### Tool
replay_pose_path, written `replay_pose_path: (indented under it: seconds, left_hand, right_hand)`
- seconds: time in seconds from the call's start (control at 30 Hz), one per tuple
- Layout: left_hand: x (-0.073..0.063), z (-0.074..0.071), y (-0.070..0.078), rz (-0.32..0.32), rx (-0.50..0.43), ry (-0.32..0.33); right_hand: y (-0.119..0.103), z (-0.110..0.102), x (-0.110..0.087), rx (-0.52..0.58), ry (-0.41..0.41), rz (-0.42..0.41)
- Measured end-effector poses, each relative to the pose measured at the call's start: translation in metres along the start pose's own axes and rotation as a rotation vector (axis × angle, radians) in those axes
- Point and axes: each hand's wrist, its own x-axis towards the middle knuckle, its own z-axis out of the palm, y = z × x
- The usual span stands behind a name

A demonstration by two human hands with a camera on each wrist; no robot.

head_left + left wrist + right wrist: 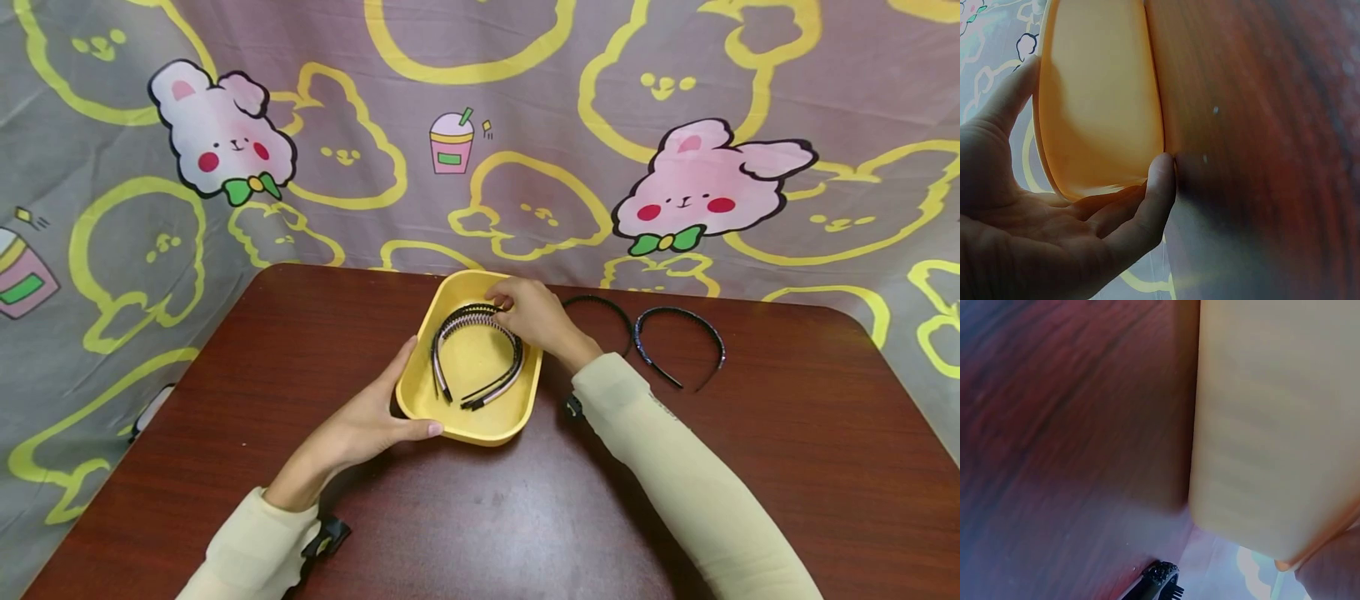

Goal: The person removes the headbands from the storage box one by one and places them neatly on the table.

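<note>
A yellow plastic box (468, 432) stands on the table, with several headbands (442, 375), black and pale pink, lying together inside. My left hand (367, 421) holds the box by its near left side, thumb at the near rim; in the left wrist view the left hand (1072, 231) has its fingers curved round the box wall (1100, 94). Reaching over the right rim, my right hand (532, 312) pinches the top of a headband, though its fingertips partly hide which one. Only a bit of the right hand (1335, 565) shows in the right wrist view, beside the box wall (1260, 425).
Right of the box, a black headband (611, 305) lies partly behind the right hand. Farther right is a headband with a blue glittery band (678, 312). The dark red-brown table (787, 433) meets a patterned cloth (525, 108) at its back edge.
</note>
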Motion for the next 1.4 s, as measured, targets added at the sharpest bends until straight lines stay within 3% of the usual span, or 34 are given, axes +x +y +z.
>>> replay_pose_path:
  seconds: [1.4]
  left_hand:
    - [0.0007, 0.0, 0.0013, 0.007, -0.008, -0.003]
  right_hand:
    - [-0.0019, -0.0013, -0.0004, -0.037, 0.014, -0.006]
